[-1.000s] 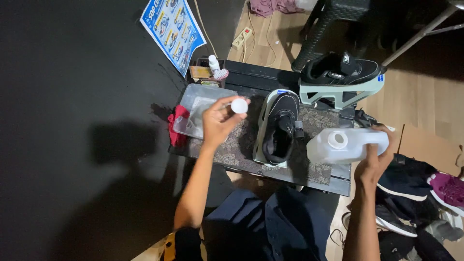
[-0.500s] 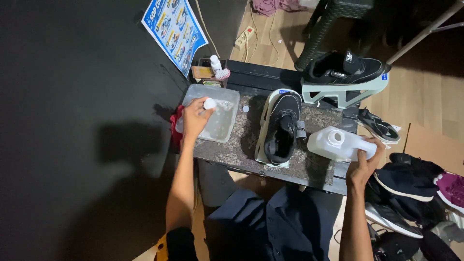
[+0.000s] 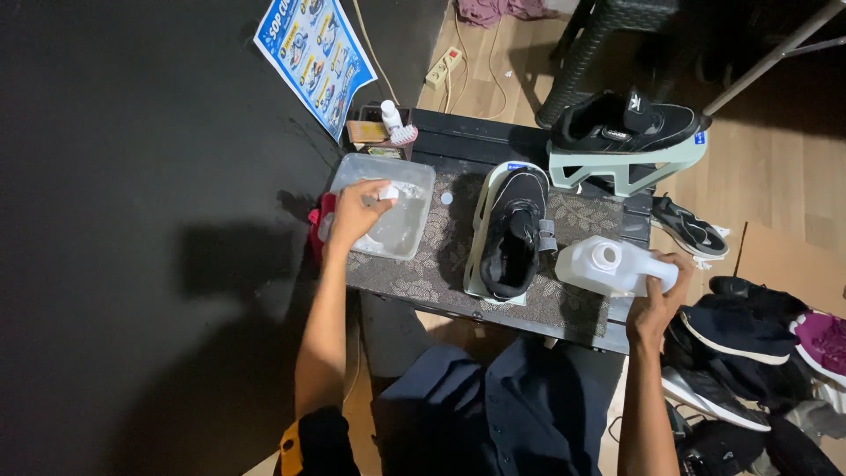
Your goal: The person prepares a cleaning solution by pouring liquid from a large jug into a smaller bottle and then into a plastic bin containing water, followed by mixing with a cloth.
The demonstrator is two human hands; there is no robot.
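Observation:
My left hand is over a clear plastic tub at the left end of a small table and pinches a small white cap. At the table's right end my right hand grips the handle of a white plastic jug, which lies there with its round mouth uncapped. A black sneaker with a pale sole lies between the tub and the jug on the patterned mat. A small white disc lies on the mat beside the tub.
A second black sneaker rests on a pale green stand at the back right. A brush and a small bottle sit behind the tub, below a blue poster. More shoes lie on the floor at the right.
My left hand carried the white cap leftward from above the table's middle to over the tub. My right hand and the jug shifted slightly left and settled on the table.

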